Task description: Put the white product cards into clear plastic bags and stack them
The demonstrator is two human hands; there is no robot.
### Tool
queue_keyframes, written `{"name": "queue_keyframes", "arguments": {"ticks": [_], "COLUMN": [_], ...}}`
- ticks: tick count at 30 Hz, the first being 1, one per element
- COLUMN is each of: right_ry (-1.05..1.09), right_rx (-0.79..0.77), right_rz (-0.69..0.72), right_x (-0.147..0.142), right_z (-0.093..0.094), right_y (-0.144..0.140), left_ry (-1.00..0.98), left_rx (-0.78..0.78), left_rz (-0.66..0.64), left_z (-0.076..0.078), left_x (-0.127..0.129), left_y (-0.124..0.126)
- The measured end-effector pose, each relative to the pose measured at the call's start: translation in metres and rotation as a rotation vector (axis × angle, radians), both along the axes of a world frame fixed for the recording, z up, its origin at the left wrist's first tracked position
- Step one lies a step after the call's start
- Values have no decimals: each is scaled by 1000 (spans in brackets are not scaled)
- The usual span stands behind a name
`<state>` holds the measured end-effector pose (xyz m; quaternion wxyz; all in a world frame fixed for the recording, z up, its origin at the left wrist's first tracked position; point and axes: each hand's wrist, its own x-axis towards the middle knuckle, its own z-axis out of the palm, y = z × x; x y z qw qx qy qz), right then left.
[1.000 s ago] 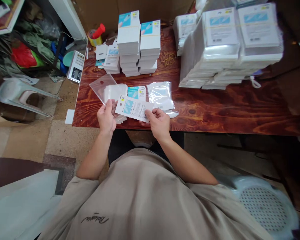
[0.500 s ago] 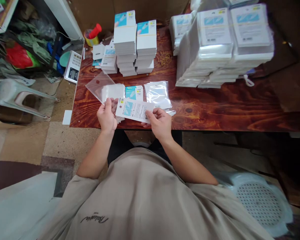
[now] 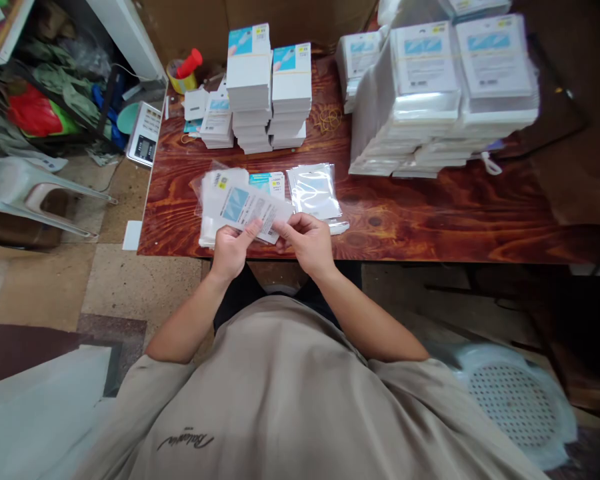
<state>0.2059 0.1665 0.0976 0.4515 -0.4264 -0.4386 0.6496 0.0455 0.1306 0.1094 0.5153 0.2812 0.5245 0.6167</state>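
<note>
Thumbs uppermost, the left hand [image 3: 231, 252] and right hand [image 3: 310, 245] angle inward at the table's [image 3: 430, 227] near edge. The 2 pinch the printed card [image 3: 247, 208] between thumb and fingers toward its near, right end; it extends far-left beyond their fingertips.

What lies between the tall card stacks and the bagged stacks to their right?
Yellowish rubber bands, loosely tangled on the table, in the head view.
</note>
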Motion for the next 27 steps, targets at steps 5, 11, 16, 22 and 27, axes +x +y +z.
{"name": "queue_keyframes", "arguments": {"ticks": [5,11,16,22,27], "right_ry": [-44,-191,-1027,-1124,-1242], "right_rx": [189,171,220,809,1043], "right_rz": [12,-111,-443,-132,629], "right_x": [6,40,62,33,-2], "right_z": [-2,-9,-41,-20,23], "right_y": [13,49,70,46,35], "left_ry": [32,618,1341,1211,1274], "left_rx": [-74,-139,-361,-465,-341], "left_rz": [-215,-154,135,98,117], "left_z": [4,7,-14,-18,2], "left_x": [-8,-35,-80,-110,-113], "left_y": [-3,23,46,50,40]}}
